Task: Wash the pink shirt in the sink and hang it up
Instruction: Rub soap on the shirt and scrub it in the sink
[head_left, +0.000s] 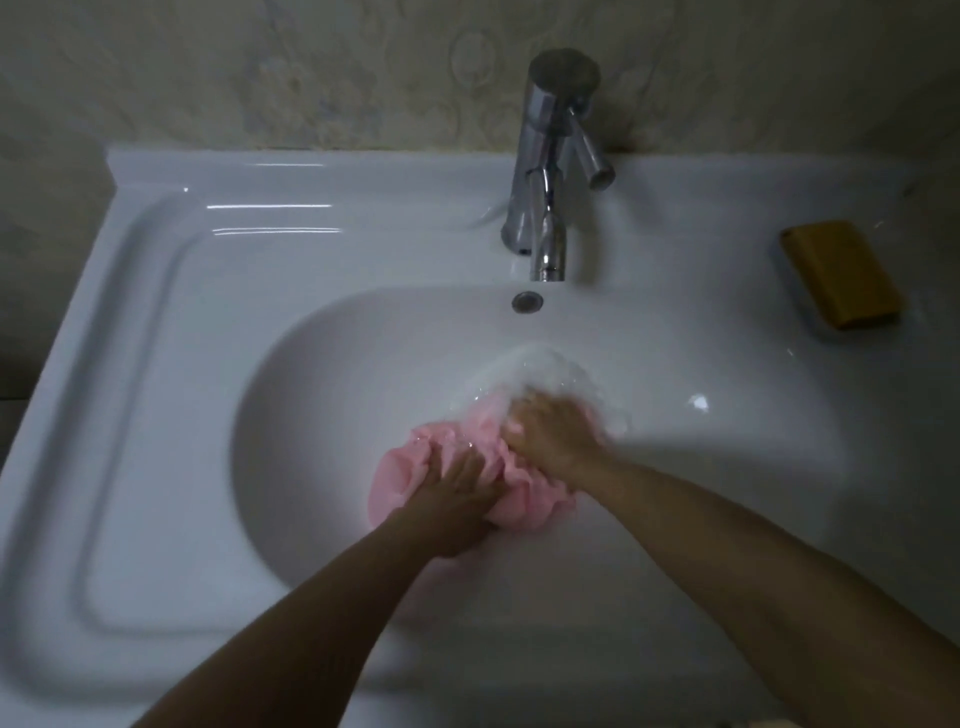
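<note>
Down in the sink (322, 395), the pink shirt (396, 480) lies bunched up. The left hand (457, 501) presses it with flat fingers (460, 470) to keep it still; the right hand (550, 436) curls its fingers round it, likely to scrub.

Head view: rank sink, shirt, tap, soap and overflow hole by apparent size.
1. Sink
2. Shirt and tap: look alike, and the shirt is partly covered, so unranked
3. Soap
4. Overflow hole

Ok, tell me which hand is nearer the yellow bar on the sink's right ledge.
Right. The right hand grips the pink shirt at its far end, on the yellow bar side; the left hand lies on the shirt further left, nearer the person.
</note>
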